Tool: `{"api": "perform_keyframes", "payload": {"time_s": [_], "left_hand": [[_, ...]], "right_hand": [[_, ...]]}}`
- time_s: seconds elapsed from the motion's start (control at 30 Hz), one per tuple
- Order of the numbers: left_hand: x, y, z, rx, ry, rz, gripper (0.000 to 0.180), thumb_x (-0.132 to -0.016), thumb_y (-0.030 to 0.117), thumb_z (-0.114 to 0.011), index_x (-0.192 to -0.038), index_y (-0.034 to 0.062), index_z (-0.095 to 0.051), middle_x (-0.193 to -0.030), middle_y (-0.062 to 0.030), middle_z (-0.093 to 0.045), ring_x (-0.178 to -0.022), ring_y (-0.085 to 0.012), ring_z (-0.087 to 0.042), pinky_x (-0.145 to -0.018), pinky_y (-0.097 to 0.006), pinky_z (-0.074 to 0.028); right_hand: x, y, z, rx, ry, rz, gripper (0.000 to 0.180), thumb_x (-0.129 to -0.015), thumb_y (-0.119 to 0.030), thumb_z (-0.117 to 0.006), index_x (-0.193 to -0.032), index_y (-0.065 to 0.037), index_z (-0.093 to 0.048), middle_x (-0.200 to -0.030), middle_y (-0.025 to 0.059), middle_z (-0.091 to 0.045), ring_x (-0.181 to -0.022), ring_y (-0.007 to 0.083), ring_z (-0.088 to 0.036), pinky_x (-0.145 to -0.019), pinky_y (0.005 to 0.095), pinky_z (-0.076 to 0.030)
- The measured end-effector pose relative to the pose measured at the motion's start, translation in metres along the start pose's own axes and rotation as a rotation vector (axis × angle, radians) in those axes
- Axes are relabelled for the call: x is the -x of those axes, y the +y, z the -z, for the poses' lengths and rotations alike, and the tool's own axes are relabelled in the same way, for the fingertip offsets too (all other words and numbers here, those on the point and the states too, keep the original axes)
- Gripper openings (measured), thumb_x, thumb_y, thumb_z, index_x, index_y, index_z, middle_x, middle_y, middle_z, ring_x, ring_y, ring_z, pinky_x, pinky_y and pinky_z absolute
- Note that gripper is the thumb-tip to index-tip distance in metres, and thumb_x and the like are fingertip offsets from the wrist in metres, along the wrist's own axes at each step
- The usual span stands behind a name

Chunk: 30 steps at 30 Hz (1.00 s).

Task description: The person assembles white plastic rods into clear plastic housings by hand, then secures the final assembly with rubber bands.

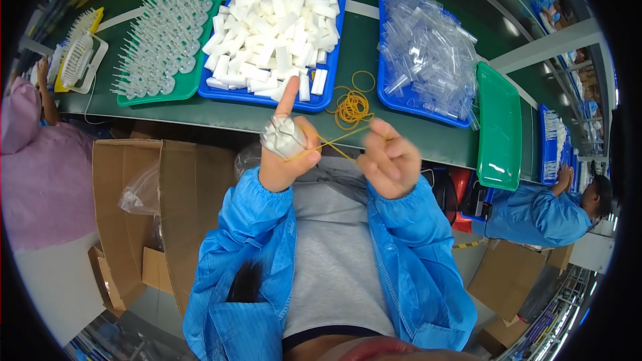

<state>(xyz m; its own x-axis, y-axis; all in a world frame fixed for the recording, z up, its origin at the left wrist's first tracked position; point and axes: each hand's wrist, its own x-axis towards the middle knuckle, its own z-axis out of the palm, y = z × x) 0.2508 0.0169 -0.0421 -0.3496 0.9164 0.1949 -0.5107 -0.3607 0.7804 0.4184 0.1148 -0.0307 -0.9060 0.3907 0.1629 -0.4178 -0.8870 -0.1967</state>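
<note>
My left hand is wrapped round a bundle of whitish clear plastic pieces, seen end-on, with its index finger pointing up. A yellow rubber band runs from that bundle, crosses over itself and stretches to my right hand. The fingers of my right hand are curled, slightly blurred, and pull the band. Beyond the hands a pile of loose yellow rubber bands lies on the green table. What the bundled pieces look like along their length is hidden.
A blue tray heaped with white blocks stands ahead, a green tray of upright clear pieces left. A blue tray of clear tubes and a green tray are right. A cardboard box stands left; co-workers sit both sides.
</note>
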Motion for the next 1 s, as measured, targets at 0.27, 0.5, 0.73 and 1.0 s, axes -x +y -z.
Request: {"api": "perform_keyframes", "payload": {"time_s": [0.27, 0.5, 0.73, 1.0], "left_hand": [[-0.012, 0.002, 0.003, -1.265, -0.087, -0.34, 0.107, -0.062, 0.007, -0.076, -0.14, -0.005, -0.004, -0.082, -0.012, -0.064, -0.073, -0.0288, -0.064, -0.063, -0.034, -0.051], [-0.009, 0.022, -0.014, -1.032, -0.209, -0.107, 0.096, -0.066, 0.004, -0.073, -0.141, -0.0022, -0.013, -0.099, -0.015, -0.061, -0.084, -0.0253, -0.063, -0.066, -0.03, -0.051], [0.005, 0.018, 0.006, -0.112, -0.065, 0.053, 0.057, -0.069, -0.001, -0.073, -0.121, -0.0029, -0.05, -0.113, -0.0136, -0.053, -0.102, -0.022, -0.056, -0.078, -0.026, -0.053], [0.005, 0.033, 0.003, -0.484, -0.155, -0.052, 0.059, -0.066, 0.002, -0.075, -0.121, 0.0043, -0.054, -0.114, -0.0142, -0.055, -0.099, -0.0216, -0.058, -0.077, -0.028, -0.055]], "right_hand": [[-0.031, -0.012, -0.044, 1.488, -0.061, -0.127, 0.065, -0.073, 0.005, -0.066, -0.132, -0.014, -0.044, -0.136, 0.0164, -0.039, -0.097, 0.0173, -0.056, -0.06, 0.0212, -0.054], [-0.032, -0.01, -0.027, 1.926, -0.111, 0.334, 0.037, -0.067, -0.005, -0.075, -0.101, -0.007, -0.06, -0.107, 0.0099, -0.053, -0.093, 0.0194, -0.056, -0.077, 0.0314, -0.048], [-0.018, 0.001, -0.011, 1.231, 0.032, 0.35, 0.047, -0.068, -0.005, -0.077, -0.11, -0.002, -0.058, -0.115, 0.0146, -0.053, -0.108, 0.0237, -0.052, -0.092, 0.0348, -0.043], [-0.014, -0.004, -0.023, 1.25, 0.09, 0.288, 0.046, -0.067, 0.003, -0.074, -0.111, 0.001, -0.059, -0.118, 0.0176, -0.055, -0.109, 0.0261, -0.054, -0.092, 0.0359, -0.045]]}}
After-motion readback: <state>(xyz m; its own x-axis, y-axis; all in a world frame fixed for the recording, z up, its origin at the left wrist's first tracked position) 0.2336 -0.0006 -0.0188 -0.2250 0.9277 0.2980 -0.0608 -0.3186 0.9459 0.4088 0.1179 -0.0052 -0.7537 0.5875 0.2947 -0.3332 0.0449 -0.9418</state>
